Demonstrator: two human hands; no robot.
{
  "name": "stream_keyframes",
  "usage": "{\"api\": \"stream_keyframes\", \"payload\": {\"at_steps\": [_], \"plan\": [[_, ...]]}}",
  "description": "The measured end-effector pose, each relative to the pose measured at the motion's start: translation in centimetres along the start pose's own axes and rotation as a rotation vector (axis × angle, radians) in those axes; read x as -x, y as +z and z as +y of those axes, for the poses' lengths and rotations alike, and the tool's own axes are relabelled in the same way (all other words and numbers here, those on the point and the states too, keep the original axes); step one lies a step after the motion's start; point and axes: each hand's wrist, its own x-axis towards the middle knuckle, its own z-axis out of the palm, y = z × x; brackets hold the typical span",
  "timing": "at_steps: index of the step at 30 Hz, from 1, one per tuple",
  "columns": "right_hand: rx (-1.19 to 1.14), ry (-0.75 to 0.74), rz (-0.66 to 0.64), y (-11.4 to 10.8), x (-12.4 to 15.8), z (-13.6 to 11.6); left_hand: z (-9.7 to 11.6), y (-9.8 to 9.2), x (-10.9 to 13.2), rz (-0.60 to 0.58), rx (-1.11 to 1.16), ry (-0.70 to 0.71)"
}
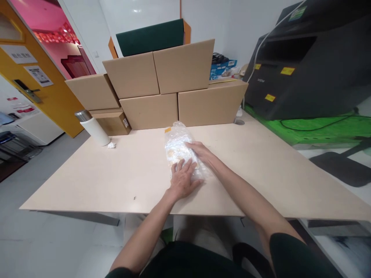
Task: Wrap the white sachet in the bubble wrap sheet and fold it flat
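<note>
A clear, shiny plastic-wrapped package (178, 141) lies on the pale table (139, 162), with a small orange-yellow patch at its far left corner. My left hand (184, 179) rests on its near end, palm down with the fingers spread. At the package's right side is my right hand (199, 150), its thumb and fingers closed on the plastic. What is inside the wrap cannot be made out through the glare.
Cardboard boxes (149, 112) are stacked along the table's back edge, with a dark green box (152, 38) on top. A white bottle (95, 130) and crumpled paper (111, 145) stand at the back left. A large black machine (307, 73) is at the right.
</note>
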Motion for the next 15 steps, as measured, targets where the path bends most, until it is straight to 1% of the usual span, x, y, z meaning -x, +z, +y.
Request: {"api": "stream_keyframes", "payload": {"at_steps": [2,4,6,7,9,10,12,13,14,15], "plan": [[0.035,-0.028,0.030,-0.2,0.4,0.4,-0.2,0.0,0.1,0.012,0.032,0.010],[0.009,-0.061,0.056,-0.5,0.8,0.6,-0.7,-0.2,0.1,0.051,0.089,0.017],[-0.050,-0.063,0.035,-0.8,1.3,0.6,-1.5,-1.0,-0.1,0.145,0.133,-0.009],[-0.070,-0.057,-0.003,-0.9,1.6,0.4,-2.0,-1.7,-0.4,0.211,0.138,-0.037],[-0.082,-0.041,-0.121,-1.1,2.5,-0.3,-3.2,-3.7,-1.1,0.344,0.111,-0.096],[-0.076,-0.037,-0.195,-1.1,3.0,-0.7,-3.9,-5.0,-1.5,0.380,0.092,-0.109],[-0.045,-0.059,-0.329,-0.9,4.2,-1.5,-5.3,-7.8,-2.0,0.410,0.081,-0.107],[-0.025,-0.083,-0.370,-0.8,4.7,-1.9,-6.0,-9.2,-2.0,0.396,0.121,-0.103],[-0.008,-0.113,-0.390,-0.6,5.1,-2.3,-6.5,-10.3,-1.9,0.345,0.210,-0.091],[0.000,-0.147,-0.391,-0.4,5.5,-2.5,-7.0,-11.3,-1.7,0.263,0.356,-0.079]]}}
